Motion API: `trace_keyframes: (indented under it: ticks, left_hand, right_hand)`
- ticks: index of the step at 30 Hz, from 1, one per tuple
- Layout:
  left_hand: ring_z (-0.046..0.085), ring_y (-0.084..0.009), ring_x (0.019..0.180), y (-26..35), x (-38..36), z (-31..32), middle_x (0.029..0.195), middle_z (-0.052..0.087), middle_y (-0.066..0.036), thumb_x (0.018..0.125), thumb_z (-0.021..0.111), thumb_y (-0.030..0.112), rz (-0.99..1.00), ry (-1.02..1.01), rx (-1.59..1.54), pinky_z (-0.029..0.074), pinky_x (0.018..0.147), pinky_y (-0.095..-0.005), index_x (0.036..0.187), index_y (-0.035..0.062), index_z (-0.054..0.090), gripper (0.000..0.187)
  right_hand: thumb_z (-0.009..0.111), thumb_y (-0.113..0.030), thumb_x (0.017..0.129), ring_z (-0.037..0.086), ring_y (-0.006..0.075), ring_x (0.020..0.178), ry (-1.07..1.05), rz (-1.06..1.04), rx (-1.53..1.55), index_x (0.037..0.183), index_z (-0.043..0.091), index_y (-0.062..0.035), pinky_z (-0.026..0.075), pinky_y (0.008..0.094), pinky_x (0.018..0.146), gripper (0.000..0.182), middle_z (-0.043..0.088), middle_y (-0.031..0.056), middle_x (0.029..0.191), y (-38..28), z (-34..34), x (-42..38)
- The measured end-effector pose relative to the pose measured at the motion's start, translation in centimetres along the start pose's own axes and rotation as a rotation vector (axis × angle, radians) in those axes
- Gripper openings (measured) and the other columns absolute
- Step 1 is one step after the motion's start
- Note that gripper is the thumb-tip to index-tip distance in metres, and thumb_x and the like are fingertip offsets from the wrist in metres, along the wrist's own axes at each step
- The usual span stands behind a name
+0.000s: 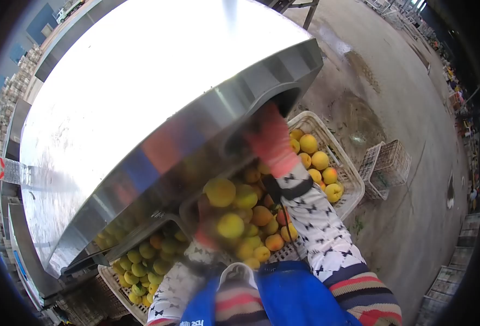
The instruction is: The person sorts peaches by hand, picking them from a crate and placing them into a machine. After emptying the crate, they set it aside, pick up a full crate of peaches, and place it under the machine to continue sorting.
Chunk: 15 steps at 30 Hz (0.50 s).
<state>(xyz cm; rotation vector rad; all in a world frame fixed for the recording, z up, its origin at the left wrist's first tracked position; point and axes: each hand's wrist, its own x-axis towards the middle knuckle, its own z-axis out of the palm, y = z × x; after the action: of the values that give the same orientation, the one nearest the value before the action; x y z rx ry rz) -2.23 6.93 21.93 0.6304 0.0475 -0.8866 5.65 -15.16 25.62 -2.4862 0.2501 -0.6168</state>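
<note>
My right hand [271, 137], in a pink glove, reaches to a dark opening in the side of the shiny metal table [218, 100]. Its fingers are blurred and in shadow. My left hand [204, 231] is low at the near side of the table, smeared by motion and partly hidden by yellow peaches [220, 192]. Whether it holds any of them I cannot make out. Below my hands, more yellow and reddish peaches [262, 216] fill a pale plastic crate [354, 185]. Patterned white sleeves cover both forearms.
Another pale crate [121, 288] with greenish-yellow peaches [136, 269] stands at lower left. A clear plastic bottle [6, 169] lies by the table's left edge. On the concrete floor [414, 125] to the right sit empty crates [387, 163]. Stacked crates [441, 288] stand at lower right.
</note>
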Motion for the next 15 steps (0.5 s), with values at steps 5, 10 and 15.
trace_keyframes:
  ticks: [5,10,15]
  left_hand:
    - [0.062,-0.0236,0.080,1.0,0.8,2.6,0.108,0.061,-0.016,0.084,0.057,0.026,0.004,-0.005,-0.032,0.055,0.071,-0.0349,0.125,-0.0009,0.052,0.050]
    - [0.062,-0.0310,0.098,-1.8,2.2,-0.5,0.123,0.056,-0.018,0.078,0.056,0.080,0.047,-0.095,-0.100,0.054,0.086,-0.0453,0.136,0.0064,0.047,0.094]
    - [0.062,-0.0331,0.104,-0.6,1.9,4.7,0.128,0.055,-0.016,0.078,0.056,0.080,0.074,0.163,-0.325,0.051,0.094,-0.0465,0.137,0.0080,0.046,0.093]
  right_hand:
    - [0.078,-0.034,0.078,0.062,0.0292,0.097,-0.267,0.315,0.552,0.130,0.055,-0.0023,0.052,0.0374,0.085,0.065,0.063,0.0168,0.109,0.3,-6.2,-6.7]
    - [0.082,-0.033,0.075,0.058,0.0282,0.108,-0.420,0.597,1.140,0.138,0.049,-0.0024,0.047,0.0374,0.095,0.078,0.058,0.0177,0.121,0.4,-4.2,-12.6]
    - [0.087,-0.030,0.066,0.057,0.0284,0.103,-0.246,0.060,0.513,0.140,0.048,-0.0036,0.047,0.0383,0.092,0.087,0.053,0.0155,0.119,-1.3,-7.2,-11.0]
